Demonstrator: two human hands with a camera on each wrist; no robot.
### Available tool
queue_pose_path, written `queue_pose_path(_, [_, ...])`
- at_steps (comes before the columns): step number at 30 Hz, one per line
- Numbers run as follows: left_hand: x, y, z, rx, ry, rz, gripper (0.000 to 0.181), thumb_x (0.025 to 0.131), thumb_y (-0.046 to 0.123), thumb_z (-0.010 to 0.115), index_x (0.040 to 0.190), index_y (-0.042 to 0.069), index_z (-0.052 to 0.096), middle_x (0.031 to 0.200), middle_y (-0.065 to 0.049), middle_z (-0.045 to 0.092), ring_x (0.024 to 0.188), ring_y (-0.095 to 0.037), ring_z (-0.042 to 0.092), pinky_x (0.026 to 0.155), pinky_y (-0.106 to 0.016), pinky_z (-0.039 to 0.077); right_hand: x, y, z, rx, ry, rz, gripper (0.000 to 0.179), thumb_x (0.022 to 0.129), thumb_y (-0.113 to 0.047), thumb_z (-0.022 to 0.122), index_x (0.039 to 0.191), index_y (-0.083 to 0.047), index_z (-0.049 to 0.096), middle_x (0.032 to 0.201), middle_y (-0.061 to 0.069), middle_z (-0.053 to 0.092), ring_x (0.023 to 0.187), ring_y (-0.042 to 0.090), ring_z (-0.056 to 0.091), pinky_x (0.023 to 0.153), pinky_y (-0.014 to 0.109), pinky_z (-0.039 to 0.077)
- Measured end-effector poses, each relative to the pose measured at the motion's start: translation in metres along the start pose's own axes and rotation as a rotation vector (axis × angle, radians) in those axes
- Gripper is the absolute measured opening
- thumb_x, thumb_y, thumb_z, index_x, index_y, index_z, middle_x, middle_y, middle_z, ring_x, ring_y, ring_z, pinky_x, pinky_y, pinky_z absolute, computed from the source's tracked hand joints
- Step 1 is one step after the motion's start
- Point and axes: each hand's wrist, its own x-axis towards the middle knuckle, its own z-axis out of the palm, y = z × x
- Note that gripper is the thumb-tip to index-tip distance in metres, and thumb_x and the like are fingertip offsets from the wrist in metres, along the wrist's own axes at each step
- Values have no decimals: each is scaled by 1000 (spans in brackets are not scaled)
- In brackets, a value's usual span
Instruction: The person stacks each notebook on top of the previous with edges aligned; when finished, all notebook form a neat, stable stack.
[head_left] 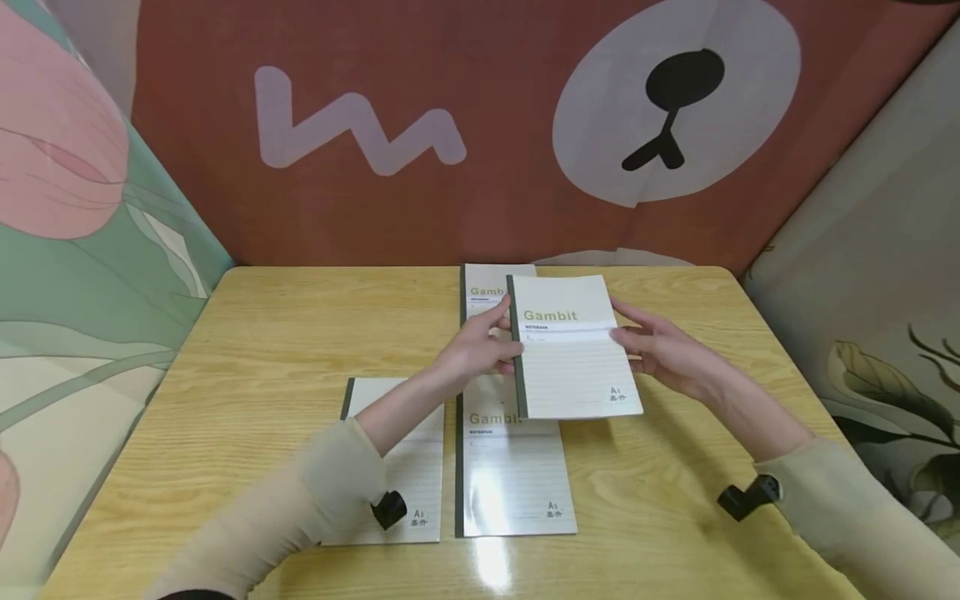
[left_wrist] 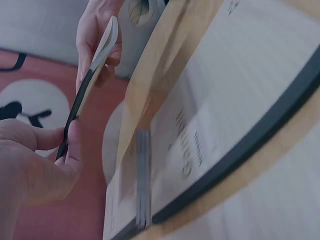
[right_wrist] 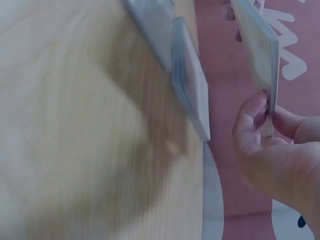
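Observation:
Both hands hold one white notebook [head_left: 573, 367] with a dark spine and gold "Gambit" lettering, raised above the table. My left hand [head_left: 480, 343] pinches its spine edge between thumb and fingers. The opposite edge is pinched by my right hand [head_left: 660, 346]. In the left wrist view the held notebook [left_wrist: 92, 75] appears nearly edge-on and slightly bent. Beneath it, a matching notebook [head_left: 513, 483] lies near the table's front, and a stack of notebooks [head_left: 487, 277] sits behind, partly covered by the held one. The left wrist view shows several layers in that stack [left_wrist: 143, 175].
Another notebook [head_left: 412, 492] lies at the left, partly hidden under the left forearm. The wooden table [head_left: 285, 333] meets a reddish-brown printed backdrop [head_left: 510, 208] at its far edge. Printed panels stand at both sides. Each sleeve carries a small black camera [head_left: 390, 508].

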Motion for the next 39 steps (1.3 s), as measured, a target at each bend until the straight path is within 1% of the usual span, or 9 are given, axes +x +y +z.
queue_pose_path(7, [13, 0, -35, -9, 125, 0, 72, 101, 6, 62, 164, 18, 28, 134, -9, 52, 75, -13, 60, 89, -39, 61, 45, -11, 25, 90, 141, -46, 65, 107, -28, 55, 165, -27, 24, 120, -11, 69, 103, 6, 68, 84, 24, 57])
queue_pose_path(11, [22, -3, -50, -15, 193, -13, 66, 103, 7, 61, 162, 17, 34, 134, -10, 51, 81, -18, 58, 100, -48, 56, 74, -14, 35, 80, 216, -54, 60, 108, -27, 53, 163, -24, 31, 111, -11, 70, 96, 6, 67, 82, 23, 57])
queue_pose_path(16, [37, -7, -64, 16, 266, -23, 59, 103, 8, 61, 158, 13, 41, 137, -11, 54, 82, -14, 59, 102, -46, 57, 104, -14, 39, 61, 245, -64, 57, 109, -25, 53, 162, -20, 34, 104, -10, 70, 92, 7, 66, 82, 25, 55])
queue_pose_path(20, [50, -13, -70, 38, 307, -28, 57, 101, 5, 63, 155, 10, 45, 127, -11, 57, 79, -14, 59, 100, -46, 58, 124, -10, 38, 40, 244, -84, 56, 108, -23, 54, 161, -16, 36, 97, -10, 72, 83, 7, 65, 77, 26, 54])
queue_pose_path(23, [58, -18, -73, 61, 321, -37, 57, 101, 4, 63, 155, 10, 46, 115, -9, 57, 81, -19, 59, 98, -48, 57, 136, -5, 38, 21, 255, -88, 55, 108, -21, 55, 160, -16, 38, 89, -10, 71, 74, 6, 61, 71, 26, 50])
queue_pose_path(26, [65, -22, -74, 89, 325, -54, 57, 101, 4, 62, 155, 10, 45, 109, -8, 55, 83, -21, 59, 98, -47, 57, 145, 0, 38, 1, 283, -81, 55, 107, -19, 56, 159, -17, 40, 88, -10, 69, 72, 6, 59, 68, 24, 50])
queue_pose_path(30, [70, -27, -74, 141, 323, -73, 57, 102, 6, 62, 156, 11, 44, 110, -9, 54, 87, -20, 57, 97, -44, 58, 153, 6, 38, -63, 321, -78, 54, 106, -18, 58, 158, -16, 43, 85, -10, 64, 73, 7, 59, 68, 22, 51])
queue_pose_path(34, [75, -32, -76, 203, 313, -57, 57, 102, 5, 62, 155, 10, 44, 111, -11, 56, 86, -18, 57, 92, -41, 59, 157, 10, 37, -121, 337, -74, 52, 106, -19, 58, 156, -16, 46, 82, -8, 62, 71, 9, 55, 64, 21, 47])
queue_pose_path(39, [78, -37, -77, 259, 282, -41, 57, 102, 6, 61, 155, 6, 43, 108, -12, 58, 81, -19, 59, 83, -36, 59, 160, 14, 35, -166, 332, -60, 51, 106, -19, 57, 156, -18, 45, 91, -4, 63, 71, 8, 55, 64, 21, 45])
